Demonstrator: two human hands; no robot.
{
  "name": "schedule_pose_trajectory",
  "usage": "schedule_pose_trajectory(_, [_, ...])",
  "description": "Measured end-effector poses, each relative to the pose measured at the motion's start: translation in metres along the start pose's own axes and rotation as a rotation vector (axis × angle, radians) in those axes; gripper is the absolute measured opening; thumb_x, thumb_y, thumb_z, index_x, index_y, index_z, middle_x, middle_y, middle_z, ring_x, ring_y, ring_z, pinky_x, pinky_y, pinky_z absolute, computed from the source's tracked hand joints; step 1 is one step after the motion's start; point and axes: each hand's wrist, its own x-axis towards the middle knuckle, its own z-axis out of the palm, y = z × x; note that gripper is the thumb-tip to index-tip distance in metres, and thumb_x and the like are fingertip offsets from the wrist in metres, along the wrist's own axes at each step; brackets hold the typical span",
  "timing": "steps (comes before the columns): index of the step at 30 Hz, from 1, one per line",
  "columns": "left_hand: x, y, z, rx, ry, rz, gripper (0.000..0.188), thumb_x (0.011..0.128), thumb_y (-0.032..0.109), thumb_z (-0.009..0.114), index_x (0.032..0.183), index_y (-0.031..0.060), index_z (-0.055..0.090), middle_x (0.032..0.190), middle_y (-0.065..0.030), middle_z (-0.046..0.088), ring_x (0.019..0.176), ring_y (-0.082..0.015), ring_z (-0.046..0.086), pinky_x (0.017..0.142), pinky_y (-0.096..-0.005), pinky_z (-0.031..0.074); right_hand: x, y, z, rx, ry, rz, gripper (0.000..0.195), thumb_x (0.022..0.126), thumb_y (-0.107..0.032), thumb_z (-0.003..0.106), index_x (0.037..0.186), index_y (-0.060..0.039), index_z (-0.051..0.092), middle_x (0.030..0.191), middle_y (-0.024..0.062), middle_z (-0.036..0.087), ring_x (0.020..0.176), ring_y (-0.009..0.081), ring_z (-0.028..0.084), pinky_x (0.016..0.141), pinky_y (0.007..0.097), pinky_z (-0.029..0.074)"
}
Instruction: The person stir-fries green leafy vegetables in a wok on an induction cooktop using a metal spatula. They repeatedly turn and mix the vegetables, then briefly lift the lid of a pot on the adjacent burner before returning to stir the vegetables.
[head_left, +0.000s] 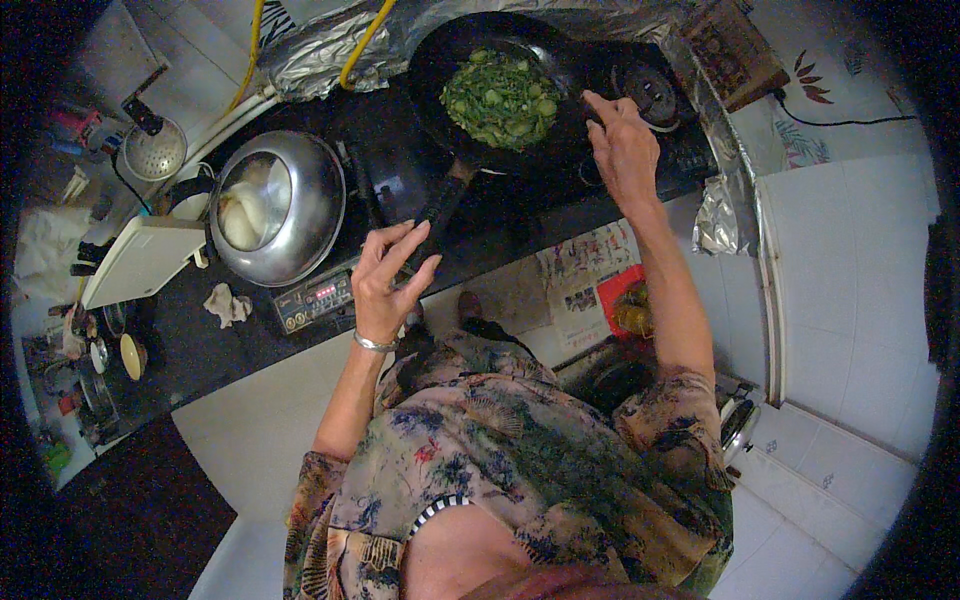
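Observation:
A dark wok (427, 97) holds cooked leafy greens with pale green slices (501, 99). Its dark handle (448, 196) points down towards me. Just short of the handle's end, my left hand (390, 281) is raised with fingers apart, a silver bangle on its wrist. Nothing shows in its grasp; whether a fingertip touches the handle is unclear. My right hand (624, 150) hovers by the wok's right side, thumb and forefinger apart. I see nothing between those fingers, though the background there is very dark.
Left of the wok stands a domed metal lid (319, 217) with a clear window, behind a lit control panel (319, 300). A crumpled cloth (228, 305), white board (146, 259) and skimmer (155, 150) lie further left. Foil (724, 217) lines the right edge, near a burner (646, 94).

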Motion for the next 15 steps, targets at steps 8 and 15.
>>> schedule_pose_trajectory(8, [-0.002, -0.002, 0.001, 0.002, 0.006, -0.002, 0.046, 0.07, 0.005, 0.082, 0.114, 0.0093, 0.072, 0.106, -0.0137, 0.067, 0.094, -0.027, 0.065, 0.079, -0.0337, 0.054, 0.003, -0.001, 0.0, -0.029, 0.025, 0.015, 0.038, 0.085, -0.007, 0.065, 0.123, -0.0138, 0.064, 0.095, 0.0101, 0.059, 0.083, 0.0317, 0.063, 0.07, 0.04, 0.05])
schedule_pose_trajectory(15, [-0.001, 0.0, 0.0, 0.006, 0.0, -0.019, 0.046, 0.07, 0.005, 0.082, 0.114, 0.0092, 0.072, 0.106, -0.0135, 0.066, 0.094, -0.0261, 0.065, 0.078, -0.0331, 0.054, 0.011, 0.004, 0.013, -0.094, 0.006, -0.007, 0.041, 0.084, -0.007, 0.066, 0.124, -0.0161, 0.064, 0.094, 0.0095, 0.058, 0.081, 0.0304, 0.063, 0.068, 0.0405, 0.05])
